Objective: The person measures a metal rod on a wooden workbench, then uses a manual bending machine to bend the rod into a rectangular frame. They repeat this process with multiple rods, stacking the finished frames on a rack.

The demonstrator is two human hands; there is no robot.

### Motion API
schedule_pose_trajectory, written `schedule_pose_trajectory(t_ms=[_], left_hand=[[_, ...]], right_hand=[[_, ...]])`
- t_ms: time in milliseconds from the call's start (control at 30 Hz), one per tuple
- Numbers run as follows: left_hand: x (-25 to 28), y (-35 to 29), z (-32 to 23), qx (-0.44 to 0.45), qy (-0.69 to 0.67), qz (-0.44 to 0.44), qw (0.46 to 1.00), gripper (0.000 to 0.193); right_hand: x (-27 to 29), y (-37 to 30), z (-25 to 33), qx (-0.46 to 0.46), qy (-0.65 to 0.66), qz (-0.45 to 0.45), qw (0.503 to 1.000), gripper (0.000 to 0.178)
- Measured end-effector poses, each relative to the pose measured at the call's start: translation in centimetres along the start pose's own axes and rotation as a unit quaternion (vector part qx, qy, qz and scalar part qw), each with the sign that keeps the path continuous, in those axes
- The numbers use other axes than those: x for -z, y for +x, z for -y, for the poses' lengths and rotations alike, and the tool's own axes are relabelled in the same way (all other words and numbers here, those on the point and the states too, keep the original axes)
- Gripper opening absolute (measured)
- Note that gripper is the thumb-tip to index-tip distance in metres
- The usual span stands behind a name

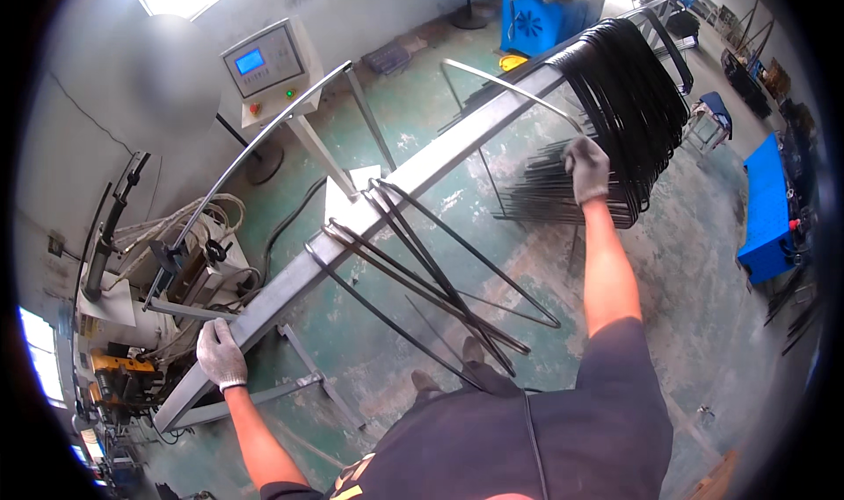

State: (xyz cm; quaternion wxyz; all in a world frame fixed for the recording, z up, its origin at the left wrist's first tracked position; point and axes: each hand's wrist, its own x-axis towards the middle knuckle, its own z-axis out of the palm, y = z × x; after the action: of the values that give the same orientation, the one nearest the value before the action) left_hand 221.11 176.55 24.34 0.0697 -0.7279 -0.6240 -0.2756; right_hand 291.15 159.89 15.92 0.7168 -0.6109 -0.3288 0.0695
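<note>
My left hand, in a pale knit glove, is closed at the near left end of a long grey metal beam. Its fingers meet the end of a grey bent metal rod that rises over the beam. My right hand, gloved alike, closes on the end of another bent metal rod beside the far part of the beam. Next to it hangs a dense bundle of black bent rods. Several dark bent rods hang over the beam's middle, in front of my body.
A control box with a lit screen and buttons stands behind the beam. Machinery with hoses fills the left side. Blue equipment stands at the back, with a blue cart at right. A stool stands near the bundle.
</note>
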Motion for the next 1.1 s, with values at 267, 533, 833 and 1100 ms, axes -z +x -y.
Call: schedule_pose_trajectory(t_ms=[267,533,833,1100], left_hand=[[-0.1,0.2,-1.3,0.009,0.000,-0.012,1.000,0.032],[0.0,0.5,-2.4,0.002,0.008,-0.017,1.000,0.032],[-0.3,-0.4,-2.1,-0.017,0.046,-0.059,0.997,0.030],[-0.9,0.3,-1.6,-0.049,0.050,-0.049,0.996,0.030]], right_hand=[[10.2,-13.3,5.0,-0.114,-0.023,-0.012,0.993,0.030],[10.1,-15.8,1.3,-0.224,-0.495,0.097,0.834,0.033],[-12.5,-19.3,14.6,0.283,-0.272,0.120,0.912,0.054],[-27.9,-18.7,14.6,0.458,-0.319,0.376,0.740,0.045]])
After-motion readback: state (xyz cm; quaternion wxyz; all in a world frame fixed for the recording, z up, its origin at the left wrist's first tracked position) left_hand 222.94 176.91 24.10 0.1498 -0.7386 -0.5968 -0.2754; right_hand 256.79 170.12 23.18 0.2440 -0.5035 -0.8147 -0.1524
